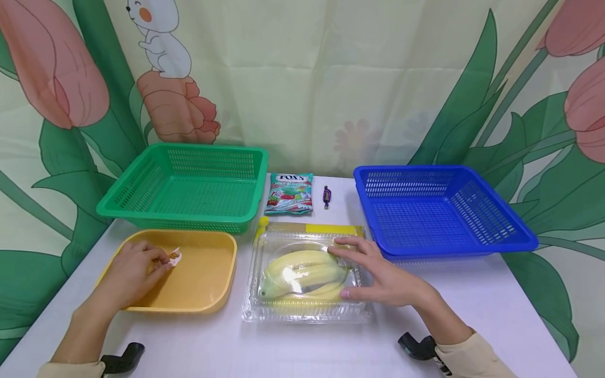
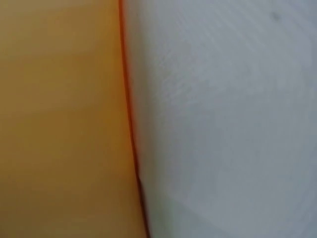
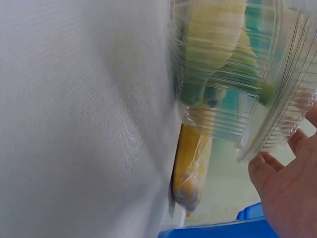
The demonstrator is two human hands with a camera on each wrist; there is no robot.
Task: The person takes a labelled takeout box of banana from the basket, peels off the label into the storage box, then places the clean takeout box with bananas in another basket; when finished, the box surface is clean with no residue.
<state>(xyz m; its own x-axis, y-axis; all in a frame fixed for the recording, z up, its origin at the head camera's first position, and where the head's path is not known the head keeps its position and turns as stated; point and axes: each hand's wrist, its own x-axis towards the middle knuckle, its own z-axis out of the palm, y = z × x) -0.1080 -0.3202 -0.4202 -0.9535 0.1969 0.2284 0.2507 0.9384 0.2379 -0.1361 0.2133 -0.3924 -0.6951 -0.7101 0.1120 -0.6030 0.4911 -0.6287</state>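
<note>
Inside the yellow tray, my left hand pinches a small white-and-orange wrapped sweet between thumb and fingers. My right hand lies with spread fingers at the right side of a clear plastic clamshell box. Several bananas show through its closed lid. In the right wrist view, the right thumb is close to the box's rim. The left wrist view holds only the tray's yellow wall and white tablecloth, so the left fingers are hidden there.
A yellow packet lies right behind the box. Farther back are a Fox's sweets bag and a small purple wrapped sweet. The green basket stands back left, the blue basket back right. A printed curtain hangs behind.
</note>
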